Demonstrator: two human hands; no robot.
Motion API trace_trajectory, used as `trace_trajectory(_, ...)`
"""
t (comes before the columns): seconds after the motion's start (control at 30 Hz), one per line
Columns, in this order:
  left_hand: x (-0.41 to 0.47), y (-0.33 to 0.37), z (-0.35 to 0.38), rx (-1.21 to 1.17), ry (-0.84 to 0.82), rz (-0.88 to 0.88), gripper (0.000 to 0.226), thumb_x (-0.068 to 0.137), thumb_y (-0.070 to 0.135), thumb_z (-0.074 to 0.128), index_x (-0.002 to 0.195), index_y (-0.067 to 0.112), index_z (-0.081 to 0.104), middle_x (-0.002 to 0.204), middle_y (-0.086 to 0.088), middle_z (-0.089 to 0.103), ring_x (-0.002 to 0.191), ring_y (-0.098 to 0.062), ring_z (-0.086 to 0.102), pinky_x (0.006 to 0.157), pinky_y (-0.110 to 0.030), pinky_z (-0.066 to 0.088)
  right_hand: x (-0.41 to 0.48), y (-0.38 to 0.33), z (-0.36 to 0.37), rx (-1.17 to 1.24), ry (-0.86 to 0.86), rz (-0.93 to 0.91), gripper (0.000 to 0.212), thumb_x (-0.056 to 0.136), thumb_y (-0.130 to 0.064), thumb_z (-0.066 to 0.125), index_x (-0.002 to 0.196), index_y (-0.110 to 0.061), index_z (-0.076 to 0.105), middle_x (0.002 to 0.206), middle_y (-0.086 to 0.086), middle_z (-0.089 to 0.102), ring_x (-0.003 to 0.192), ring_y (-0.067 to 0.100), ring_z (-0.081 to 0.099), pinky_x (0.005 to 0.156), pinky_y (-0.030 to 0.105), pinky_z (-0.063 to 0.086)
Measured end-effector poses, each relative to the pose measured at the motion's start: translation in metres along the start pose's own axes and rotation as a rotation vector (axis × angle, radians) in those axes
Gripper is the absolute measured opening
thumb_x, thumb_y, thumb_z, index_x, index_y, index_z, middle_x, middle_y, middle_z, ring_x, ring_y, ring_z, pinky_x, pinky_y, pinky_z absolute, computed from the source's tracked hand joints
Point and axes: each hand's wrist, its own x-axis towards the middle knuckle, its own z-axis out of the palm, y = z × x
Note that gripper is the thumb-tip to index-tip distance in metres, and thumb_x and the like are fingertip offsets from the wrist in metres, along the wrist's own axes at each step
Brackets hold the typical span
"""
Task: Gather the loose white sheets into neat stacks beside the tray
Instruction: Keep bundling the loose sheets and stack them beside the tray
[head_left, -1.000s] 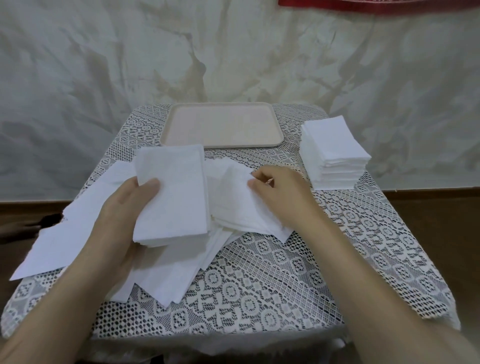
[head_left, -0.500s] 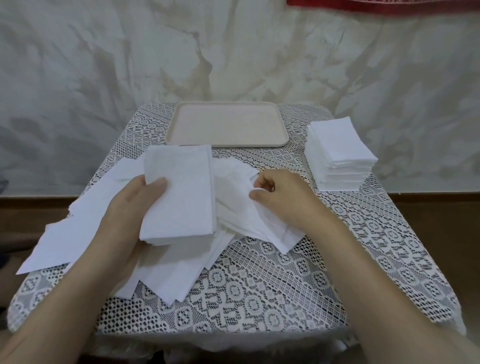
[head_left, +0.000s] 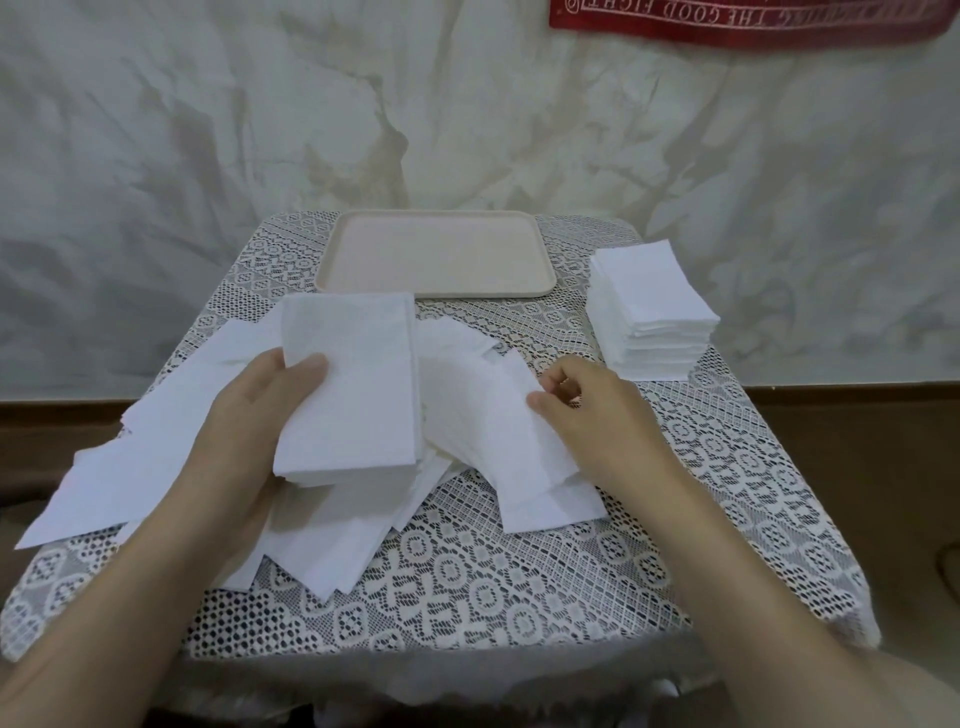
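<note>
At the centre of the worktop (head_left: 467, 587), the left hand (head_left: 244, 421) grips a squared part-stack of white sheets (head_left: 353, 384). Its thumb lies on the top face; its fingers pass underneath, out of sight. The right hand (head_left: 592, 421) pinches the edge of a loose sheet (head_left: 519, 457) between thumb and curled fingers (head_left: 553, 384). More loose sheets (head_left: 150, 457) lie fanned across the left half of the worktop and beneath the part-stack. A finished stack (head_left: 652, 312) stands just right of the empty tray (head_left: 436, 254), apart from it.

Handling, as judged: each sheet looks thin, soft and very light, so it is likely to flop, crease or drift if moved fast. Take a single sheet at an edge or corner with a light pinch. Take a stack across one side, thumb above and fingers below, firmly enough that layers do not slide.

Limits of view: no pile's sheet count can be read. White-on-white overlap hides individual edges. Whether the right hand has one sheet or several is uncertain. A red banner (head_left: 748, 21) is cut off at the top.
</note>
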Motion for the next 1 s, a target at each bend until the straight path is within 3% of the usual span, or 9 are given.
trace_trajectory(0.1, -0.002, 0.0, 0.002, 0.007, -0.003, 0.007, 0.015, 0.101, 0.034, 0.06, 0.104, 0.022, 0.069, 0.086, 0.003, 0.076, 0.073, -0.013, 0.072, 0.061, -0.031, 0.053, -0.002, 0.001, -0.007, 0.091, 0.067, 0.01, 0.015, 0.097, -0.03, 0.066, 0.087, -0.021, 0.062, 0.083, -0.009, 0.064, 0.077, 0.013, 0.057, 0.066, 0.026, 0.04)
trace_trajectory(0.2, -0.003, 0.0, 0.003, 0.02, -0.011, 0.009, 0.014, 0.102, 0.034, 0.059, 0.102, 0.023, 0.068, 0.085, 0.004, 0.076, 0.073, -0.012, 0.072, 0.061, -0.03, 0.052, -0.003, 0.005, -0.013, 0.099, 0.037, 0.051, 0.022, 0.096, -0.03, 0.066, 0.078, -0.02, 0.058, 0.07, -0.008, 0.056, 0.067, 0.014, 0.05, 0.064, 0.033, 0.038)
trace_trajectory(0.37, -0.002, 0.0, 0.002, 0.026, -0.015, 0.008, 0.016, 0.1, 0.036, 0.061, 0.104, 0.022, 0.069, 0.089, 0.002, 0.077, 0.076, -0.014, 0.073, 0.066, -0.035, 0.052, -0.014, 0.007, -0.02, -0.049, -0.125, 0.125, 0.025, 0.096, -0.033, 0.064, 0.077, -0.019, 0.058, 0.069, -0.008, 0.056, 0.065, 0.013, 0.051, 0.061, 0.031, 0.035)
trace_trajectory(0.47, -0.001, -0.001, 0.002, 0.026, -0.018, 0.003, 0.019, 0.097, 0.038, 0.063, 0.107, 0.023, 0.07, 0.091, 0.001, 0.078, 0.078, -0.015, 0.074, 0.069, -0.036, 0.052, -0.02, 0.007, -0.023, -0.148, -0.123, 0.13, 0.022, 0.096, -0.031, 0.063, 0.08, -0.017, 0.059, 0.075, -0.004, 0.061, 0.068, 0.013, 0.053, 0.06, 0.03, 0.036)
trace_trajectory(0.6, 0.0, -0.002, 0.001, 0.022, -0.019, 0.013, 0.015, 0.1, 0.035, 0.061, 0.104, 0.024, 0.07, 0.089, 0.003, 0.077, 0.076, -0.014, 0.073, 0.063, -0.03, 0.054, -0.024, 0.007, -0.029, -0.192, -0.13, 0.133, 0.023, 0.093, -0.029, 0.061, 0.074, -0.02, 0.052, 0.072, -0.006, 0.058, 0.068, 0.015, 0.052, 0.059, 0.031, 0.035)
trace_trajectory(0.73, 0.0, -0.002, 0.001, 0.022, -0.023, 0.002, 0.014, 0.102, 0.035, 0.06, 0.104, 0.024, 0.07, 0.088, 0.002, 0.077, 0.074, -0.014, 0.073, 0.061, -0.029, 0.055, -0.027, 0.01, -0.027, -0.05, -0.149, 0.177, 0.014, 0.091, -0.032, 0.068, 0.086, -0.023, 0.058, 0.084, -0.005, 0.068, 0.083, 0.02, 0.068, 0.077, 0.043, 0.057)
trace_trajectory(0.9, 0.0, -0.003, 0.0, 0.012, -0.032, 0.001, 0.014, 0.103, 0.034, 0.06, 0.103, 0.022, 0.068, 0.086, 0.003, 0.076, 0.073, -0.013, 0.072, 0.056, -0.024, 0.055, -0.023, 0.014, -0.022, 0.134, -0.167, 0.24, 0.026, 0.084, -0.037, 0.078, 0.099, -0.03, 0.058, 0.098, -0.001, 0.073, 0.092, 0.021, 0.071, 0.089, 0.052, 0.056)
trace_trajectory(1.0, 0.0, -0.004, -0.002, 0.017, -0.039, -0.002, 0.017, 0.102, 0.035, 0.06, 0.107, 0.021, 0.068, 0.09, 0.001, 0.076, 0.076, -0.014, 0.072, 0.059, -0.026, 0.055, -0.018, 0.018, -0.025, 0.166, -0.146, 0.235, 0.018, 0.084, -0.035, 0.079, 0.093, -0.023, 0.07, 0.092, 0.0, 0.076, 0.09, 0.025, 0.073, 0.09, 0.053, 0.056)
